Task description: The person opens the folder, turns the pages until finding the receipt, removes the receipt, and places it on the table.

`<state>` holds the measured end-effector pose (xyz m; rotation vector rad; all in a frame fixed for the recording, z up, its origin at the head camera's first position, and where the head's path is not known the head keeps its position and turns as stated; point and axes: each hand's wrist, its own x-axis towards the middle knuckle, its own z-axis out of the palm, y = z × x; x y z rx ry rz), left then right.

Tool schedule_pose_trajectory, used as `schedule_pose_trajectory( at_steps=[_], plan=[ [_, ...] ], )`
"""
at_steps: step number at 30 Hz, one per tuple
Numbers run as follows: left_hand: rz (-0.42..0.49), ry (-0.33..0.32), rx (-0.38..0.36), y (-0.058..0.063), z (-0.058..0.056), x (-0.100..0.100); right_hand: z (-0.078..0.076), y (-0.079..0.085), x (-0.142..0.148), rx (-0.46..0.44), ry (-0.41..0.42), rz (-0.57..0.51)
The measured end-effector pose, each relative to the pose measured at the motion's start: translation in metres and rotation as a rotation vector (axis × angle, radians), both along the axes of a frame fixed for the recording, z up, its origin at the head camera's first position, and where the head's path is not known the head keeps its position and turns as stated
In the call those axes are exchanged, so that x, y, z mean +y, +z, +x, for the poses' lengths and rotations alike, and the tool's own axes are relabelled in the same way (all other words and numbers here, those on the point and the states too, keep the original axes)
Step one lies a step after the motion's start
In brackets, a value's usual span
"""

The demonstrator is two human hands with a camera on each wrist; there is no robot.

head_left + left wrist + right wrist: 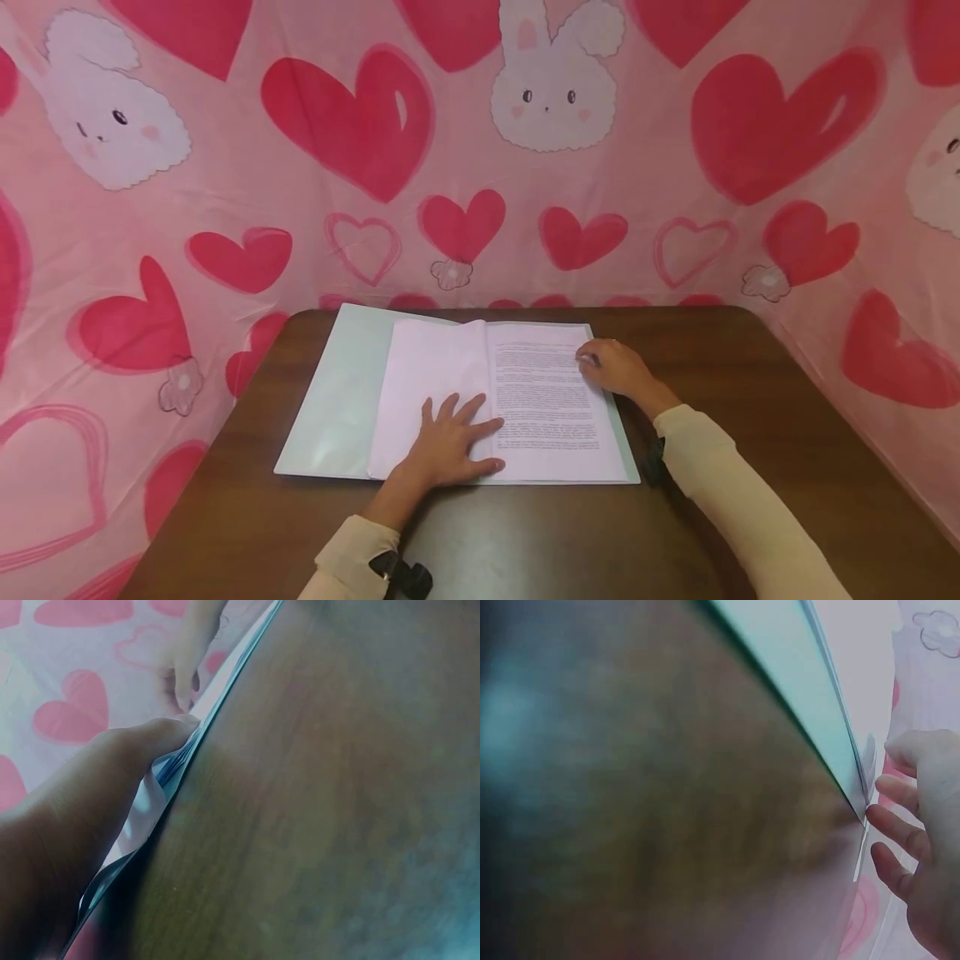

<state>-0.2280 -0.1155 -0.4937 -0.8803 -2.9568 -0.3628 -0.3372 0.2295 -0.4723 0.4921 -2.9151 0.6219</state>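
An open pale-green folder [333, 392] lies on the table with white sheets in it. Its left page [435, 358] looks blank; the right page [543, 396] carries lines of small print. Fingers spread, my left hand [450, 442] rests across the fold near the bottom, its thumb [169, 735] along the lower edge of the sheets. At the upper right edge of the printed page is my right hand [618, 367], its fingers loosely bent. In the right wrist view, its fingertips [877, 814] are right at the edge of the folder.
The brown wooden table [600, 533] extends around the folder on both sides and in front. A pink cloth [450, 150] printed with hearts and rabbits hangs behind and along the sides. Dark wrist cameras [405, 575] are strapped to both sleeves.
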Motion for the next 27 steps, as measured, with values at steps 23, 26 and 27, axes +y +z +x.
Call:
schedule_pose_trajectory(
  at_steps=[23,26,27],
  plan=[
    [-0.010,0.013,-0.024,0.000,0.000,0.002,-0.053,-0.003,0.017,-0.162,-0.071,-0.120],
    [-0.010,0.014,-0.023,-0.001,-0.001,0.002,-0.058,-0.005,0.017,-0.165,-0.065,-0.099],
    [-0.011,0.015,-0.023,-0.001,-0.001,0.002,-0.060,-0.005,0.017,-0.165,-0.062,-0.089]
  ],
)
